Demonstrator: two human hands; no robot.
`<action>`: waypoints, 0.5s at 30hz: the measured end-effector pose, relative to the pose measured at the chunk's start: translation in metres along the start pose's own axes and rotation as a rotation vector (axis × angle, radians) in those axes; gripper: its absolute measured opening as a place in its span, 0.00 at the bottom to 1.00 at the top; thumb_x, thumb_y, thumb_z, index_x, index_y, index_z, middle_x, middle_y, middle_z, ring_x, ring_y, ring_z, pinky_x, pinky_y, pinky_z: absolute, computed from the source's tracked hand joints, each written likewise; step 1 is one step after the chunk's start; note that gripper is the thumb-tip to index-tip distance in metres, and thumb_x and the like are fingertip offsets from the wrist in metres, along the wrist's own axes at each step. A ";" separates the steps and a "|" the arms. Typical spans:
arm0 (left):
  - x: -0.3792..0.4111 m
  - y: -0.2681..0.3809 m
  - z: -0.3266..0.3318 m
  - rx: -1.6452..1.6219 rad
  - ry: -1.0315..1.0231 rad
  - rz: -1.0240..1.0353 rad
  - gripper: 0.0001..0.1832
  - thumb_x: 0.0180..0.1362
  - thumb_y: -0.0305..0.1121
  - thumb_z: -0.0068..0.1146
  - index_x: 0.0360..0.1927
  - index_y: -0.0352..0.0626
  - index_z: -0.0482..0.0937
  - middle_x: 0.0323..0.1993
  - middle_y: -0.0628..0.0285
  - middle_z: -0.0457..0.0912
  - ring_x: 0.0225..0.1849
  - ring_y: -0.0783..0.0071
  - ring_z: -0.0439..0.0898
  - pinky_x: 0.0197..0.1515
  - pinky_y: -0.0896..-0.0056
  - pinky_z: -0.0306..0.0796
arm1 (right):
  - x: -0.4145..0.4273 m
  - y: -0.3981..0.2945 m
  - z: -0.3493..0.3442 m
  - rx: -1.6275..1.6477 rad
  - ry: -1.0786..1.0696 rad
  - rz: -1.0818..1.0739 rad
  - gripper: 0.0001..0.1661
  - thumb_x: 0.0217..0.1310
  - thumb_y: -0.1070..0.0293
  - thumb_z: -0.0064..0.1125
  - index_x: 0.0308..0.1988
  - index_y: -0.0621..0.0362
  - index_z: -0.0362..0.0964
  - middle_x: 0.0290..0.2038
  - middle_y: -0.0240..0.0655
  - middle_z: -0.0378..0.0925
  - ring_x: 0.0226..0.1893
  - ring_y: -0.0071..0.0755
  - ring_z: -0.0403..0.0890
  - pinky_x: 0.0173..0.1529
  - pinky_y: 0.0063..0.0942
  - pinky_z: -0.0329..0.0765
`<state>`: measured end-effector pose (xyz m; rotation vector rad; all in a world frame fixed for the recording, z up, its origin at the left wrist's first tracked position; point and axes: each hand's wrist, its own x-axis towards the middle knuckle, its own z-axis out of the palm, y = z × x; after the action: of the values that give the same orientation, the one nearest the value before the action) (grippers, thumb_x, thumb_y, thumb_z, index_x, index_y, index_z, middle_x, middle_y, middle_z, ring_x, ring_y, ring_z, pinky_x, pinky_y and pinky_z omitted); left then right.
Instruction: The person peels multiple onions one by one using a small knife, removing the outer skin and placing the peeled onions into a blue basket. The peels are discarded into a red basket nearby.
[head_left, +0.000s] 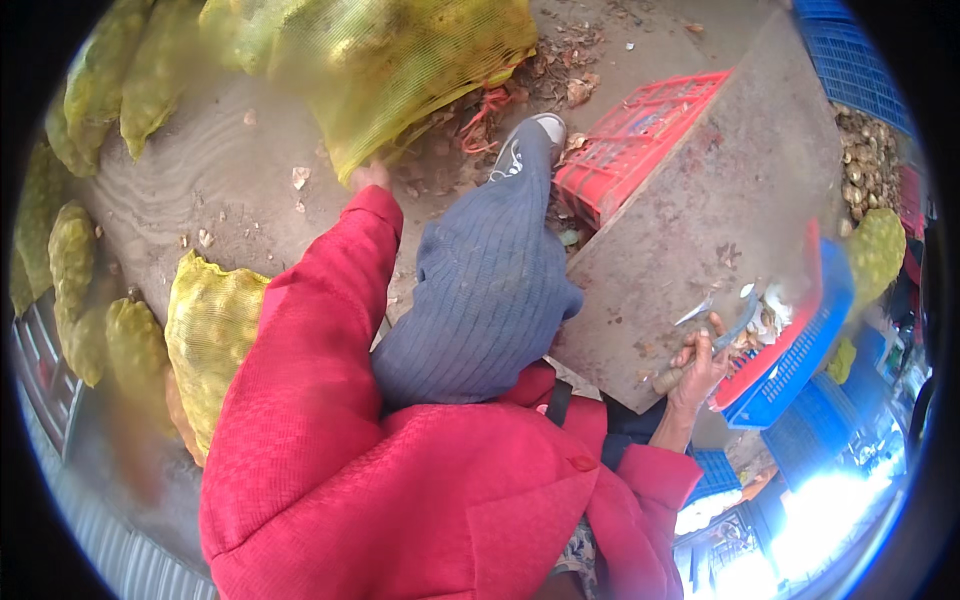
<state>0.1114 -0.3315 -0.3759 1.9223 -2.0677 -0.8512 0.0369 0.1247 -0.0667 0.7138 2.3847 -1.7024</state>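
My left hand (373, 176) is closed around the bottom corner of a large yellow mesh sack (420, 60), which is filled with lumpy produce; the sack hides part of the fingers. On the right, my right hand (697, 371) is over a worn board (675, 225). It holds a curved-bladed knife (739, 326) with a wooden handle (666, 380). Just beyond the blade, whitish peelings (772, 315) lie by a red basket (787, 330) nested in a blue basket (802, 367). A pale pointed scrap (694, 309) rests on the board near my fingers.
A red plastic crate (637, 142) stands by the board's left edge. Several filled yellow mesh sacks (214, 330) lie along the left. Dry leaves (570, 60) and red twine (484, 120) litter the floor. Brown bulbs (866, 161) and blue crates (851, 60) are at the far right.
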 end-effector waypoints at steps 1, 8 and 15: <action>0.006 0.000 0.003 -0.114 0.011 0.008 0.28 0.54 0.45 0.56 0.50 0.31 0.72 0.47 0.42 0.76 0.49 0.50 0.76 0.49 0.61 0.68 | 0.000 0.003 -0.002 0.003 0.005 -0.002 0.19 0.61 0.74 0.47 0.52 0.60 0.65 0.22 0.32 0.70 0.12 0.17 0.64 0.15 0.16 0.65; 0.075 -0.036 -0.012 -0.377 -0.290 -0.213 0.25 0.52 0.41 0.60 0.51 0.38 0.74 0.42 0.57 0.80 0.39 0.72 0.78 0.38 0.71 0.72 | -0.002 0.001 -0.001 0.026 0.017 0.014 0.18 0.59 0.74 0.47 0.51 0.61 0.65 0.22 0.33 0.68 0.13 0.18 0.64 0.15 0.17 0.64; 0.077 -0.026 -0.020 -0.534 -0.496 -0.136 0.25 0.49 0.37 0.64 0.49 0.36 0.74 0.41 0.60 0.79 0.38 0.73 0.78 0.38 0.73 0.73 | -0.001 0.002 0.001 0.027 0.041 -0.005 0.17 0.59 0.74 0.48 0.50 0.62 0.66 0.22 0.32 0.68 0.13 0.18 0.65 0.16 0.17 0.65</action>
<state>0.1331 -0.4112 -0.3921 1.6735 -1.6720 -1.8448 0.0384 0.1238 -0.0688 0.7543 2.3973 -1.7414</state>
